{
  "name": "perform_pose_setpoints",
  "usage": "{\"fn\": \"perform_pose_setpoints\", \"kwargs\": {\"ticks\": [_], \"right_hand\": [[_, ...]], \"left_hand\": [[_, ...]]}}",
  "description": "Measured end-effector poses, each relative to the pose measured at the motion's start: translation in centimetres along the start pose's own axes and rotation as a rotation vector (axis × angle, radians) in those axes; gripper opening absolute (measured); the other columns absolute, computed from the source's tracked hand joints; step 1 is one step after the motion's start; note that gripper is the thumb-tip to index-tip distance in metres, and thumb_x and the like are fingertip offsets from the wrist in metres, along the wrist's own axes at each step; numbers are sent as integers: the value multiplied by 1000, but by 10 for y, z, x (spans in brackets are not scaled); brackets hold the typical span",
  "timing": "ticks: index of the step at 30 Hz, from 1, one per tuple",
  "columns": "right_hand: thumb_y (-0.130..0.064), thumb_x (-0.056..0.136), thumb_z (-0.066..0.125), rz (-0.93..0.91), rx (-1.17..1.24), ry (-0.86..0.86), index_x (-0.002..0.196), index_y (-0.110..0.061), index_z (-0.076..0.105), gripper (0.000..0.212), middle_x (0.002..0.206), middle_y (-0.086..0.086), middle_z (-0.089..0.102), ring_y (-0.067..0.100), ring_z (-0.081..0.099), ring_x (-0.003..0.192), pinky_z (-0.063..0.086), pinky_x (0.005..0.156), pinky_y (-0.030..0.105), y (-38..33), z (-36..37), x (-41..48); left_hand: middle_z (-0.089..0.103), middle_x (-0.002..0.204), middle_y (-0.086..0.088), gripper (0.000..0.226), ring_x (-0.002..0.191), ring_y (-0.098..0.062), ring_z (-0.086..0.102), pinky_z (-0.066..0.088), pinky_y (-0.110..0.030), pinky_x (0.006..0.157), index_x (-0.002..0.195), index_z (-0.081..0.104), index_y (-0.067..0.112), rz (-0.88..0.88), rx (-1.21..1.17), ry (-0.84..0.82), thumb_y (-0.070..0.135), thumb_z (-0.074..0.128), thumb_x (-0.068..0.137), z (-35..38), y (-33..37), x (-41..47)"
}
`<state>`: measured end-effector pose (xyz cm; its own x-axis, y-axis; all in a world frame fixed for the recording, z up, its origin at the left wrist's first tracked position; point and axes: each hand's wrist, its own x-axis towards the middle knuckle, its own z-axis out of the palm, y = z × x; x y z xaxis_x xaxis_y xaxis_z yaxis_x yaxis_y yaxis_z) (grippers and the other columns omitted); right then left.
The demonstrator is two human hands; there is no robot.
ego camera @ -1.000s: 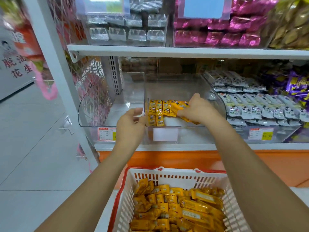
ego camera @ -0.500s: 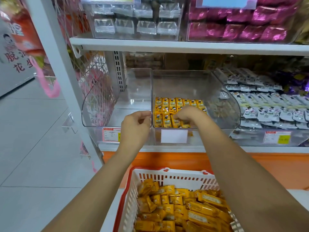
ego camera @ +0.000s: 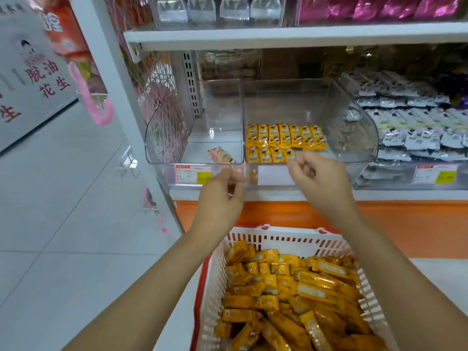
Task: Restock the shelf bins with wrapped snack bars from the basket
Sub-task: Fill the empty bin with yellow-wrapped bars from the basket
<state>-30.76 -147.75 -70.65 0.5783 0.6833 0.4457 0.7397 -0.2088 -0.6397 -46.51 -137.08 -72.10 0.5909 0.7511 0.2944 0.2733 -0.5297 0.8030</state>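
Yellow wrapped snack bars [ego camera: 285,140] lie in two neat rows on the floor of the clear middle bin [ego camera: 354,127]. Below, a white basket with a red rim [ego camera: 278,240] holds a heap of the same yellow bars [ego camera: 291,287]. My right hand [ego camera: 320,179] hovers just in front of that bin's front edge, its fingers loosely curled and holding nothing. My left hand [ego camera: 220,196] hangs lower, in front of the seam between the two clear bins, blurred, loosely curled and empty.
The clear left bin [ego camera: 174,138] holds one orange-pink wrapper [ego camera: 220,154]. White-wrapped snacks [ego camera: 415,127] fill the bin on the right. Price tags [ego camera: 193,174] line the shelf front. Silver and pink packs sit on the upper shelf [ego camera: 291,34]. Grey floor lies to the left.
My right hand has left the yellow bars in the bin and drawn back out. My left hand has let go of the bin's front edge and dropped lower.
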Motion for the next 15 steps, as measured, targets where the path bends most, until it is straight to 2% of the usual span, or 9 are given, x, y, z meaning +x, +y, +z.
{"fn": "perform_pose_setpoints", "kwargs": {"ticks": [2, 3, 7, 9, 11, 13, 15], "right_hand": [[-24, 92, 59, 26, -34, -101, 66, -12, 51, 30, 51, -3, 44, 8, 37, 47, 29, 49, 19, 19, 10, -41], [-25, 92, 60, 44, -52, -164, 67, -12, 51, 30, 51, -3, 45, 8, 39, 47, 31, 50, 23, 31, 20, -59], [-31, 93, 59, 170, -135, -470, 70, -19, 50, 28, 59, -5, 51, 12, 51, 57, 39, 55, 30, 67, 71, -103], [-31, 92, 60, 199, -191, -591, 78, -20, 53, 20, 77, -3, 60, 15, 60, 74, 49, 66, 32, 76, 100, -115], [-34, 93, 59, 257, -280, -671, 93, -21, 55, 14, 99, -3, 62, 16, 61, 92, 50, 74, 29, 77, 125, -122], [-38, 91, 62, 324, -342, -733, 116, -18, 57, 32, 119, 0, 61, 18, 59, 107, 49, 82, 28, 77, 148, -127], [-35, 89, 66, 296, -356, -806, 136, -19, 46, 54, 139, 6, 49, 23, 53, 121, 47, 94, 32, 76, 172, -132]], "left_hand": [[60, 70, 10, 15, 64, 0, 54, 38, -6, 57, 83, 62, 17, -34, 119, -87, 17, 53, 94, -3, -16, -15], [57, 66, 10, 20, 61, -2, 52, 37, -8, 55, 77, 60, 17, -66, 188, -146, 18, 52, 94, -5, -27, -22], [45, 59, 1, 35, 58, -12, 46, 32, -16, 52, 59, 41, 12, -266, 528, -454, 13, 45, 94, -15, -79, -51], [43, 61, -1, 38, 59, -14, 45, 33, -20, 52, 55, 37, 12, -384, 611, -580, 13, 44, 92, -20, -102, -62], [39, 63, 0, 39, 57, -11, 40, 29, -20, 50, 56, 34, 12, -489, 621, -698, 20, 47, 92, -21, -114, -71], [38, 64, 1, 40, 57, -9, 38, 28, -20, 51, 59, 35, 14, -556, 607, -820, 28, 50, 93, -19, -117, -78], [40, 67, 2, 35, 58, -9, 40, 30, -19, 53, 65, 41, 13, -592, 592, -917, 32, 52, 93, -16, -117, -82]]}}
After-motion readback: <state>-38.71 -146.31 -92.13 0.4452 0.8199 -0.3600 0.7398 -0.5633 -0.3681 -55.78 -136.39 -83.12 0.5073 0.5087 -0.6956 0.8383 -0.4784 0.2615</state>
